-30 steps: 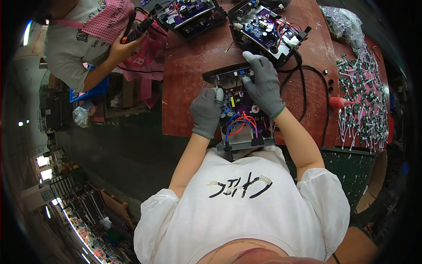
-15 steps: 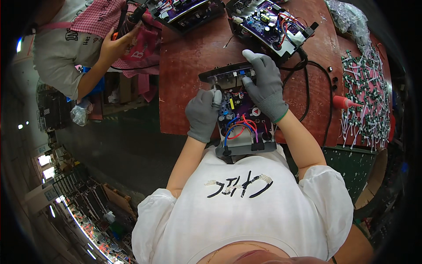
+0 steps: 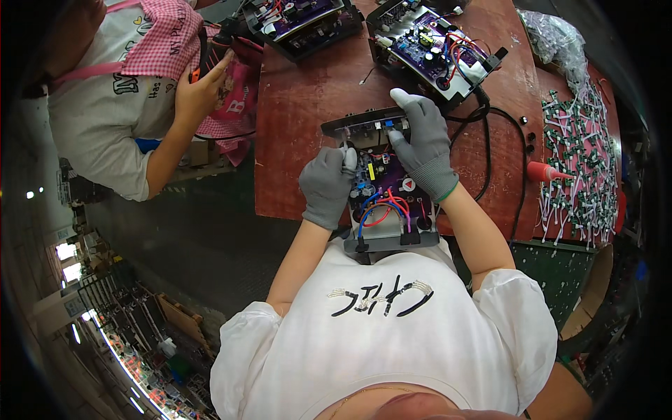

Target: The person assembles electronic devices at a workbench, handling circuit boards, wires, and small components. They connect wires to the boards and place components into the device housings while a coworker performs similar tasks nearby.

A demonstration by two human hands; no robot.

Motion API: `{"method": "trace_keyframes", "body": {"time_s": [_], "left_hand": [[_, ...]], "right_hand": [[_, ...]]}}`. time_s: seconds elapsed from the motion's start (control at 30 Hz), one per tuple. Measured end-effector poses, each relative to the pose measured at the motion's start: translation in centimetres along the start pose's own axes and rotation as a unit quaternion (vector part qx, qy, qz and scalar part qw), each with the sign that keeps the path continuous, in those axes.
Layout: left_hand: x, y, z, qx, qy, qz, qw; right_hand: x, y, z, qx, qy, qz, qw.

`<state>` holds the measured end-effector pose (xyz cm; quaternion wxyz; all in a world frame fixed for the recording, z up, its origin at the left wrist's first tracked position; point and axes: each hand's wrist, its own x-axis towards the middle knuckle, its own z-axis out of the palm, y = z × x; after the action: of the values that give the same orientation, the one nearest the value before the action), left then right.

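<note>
An opened electronic unit [image 3: 378, 185] with a purple circuit board and red and blue wires rests partly on the table's near edge, close to my body. Its dark panel [image 3: 364, 124] stands tilted up at the far end. My right hand [image 3: 424, 147], in a grey glove with pale fingertips, grips the panel's right part, thumb inside by a blue connector [image 3: 390, 124] and fingers over the top edge. My left hand [image 3: 327, 183], gloved alike, is closed in a pinch below the panel's left end. What lies between those fingertips is hidden.
Two more opened units, one [image 3: 297, 24] far left and one [image 3: 434, 52] far right, sit on the red table [image 3: 294, 140]. A black cable [image 3: 488, 154], a red bottle [image 3: 542, 172] and many small wired boards [image 3: 577, 168] lie rightward. A co-worker's hand [image 3: 199, 91] holds a dark tool.
The co-worker at the left has shifted, with the arm and tool moving slightly. Both my hands stay at the panel in nearly the same grip. The whole view has shifted a little.
</note>
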<state>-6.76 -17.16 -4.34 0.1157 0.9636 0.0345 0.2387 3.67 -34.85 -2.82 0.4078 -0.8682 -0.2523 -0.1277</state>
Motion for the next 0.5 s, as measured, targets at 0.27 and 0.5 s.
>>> {"method": "trace_keyframes", "body": {"time_s": [0.27, 0.5], "left_hand": [[0.15, 0.01, 0.09, 0.000, 0.010, 0.008, 1.000], [0.13, -0.02, 0.15, -0.076, -0.003, -0.030, 0.997]], "right_hand": [[0.04, -0.08, -0.09, 0.004, -0.009, 0.009, 1.000], [-0.12, 0.20, 0.19, -0.004, -0.009, 0.010, 1.000]]}}
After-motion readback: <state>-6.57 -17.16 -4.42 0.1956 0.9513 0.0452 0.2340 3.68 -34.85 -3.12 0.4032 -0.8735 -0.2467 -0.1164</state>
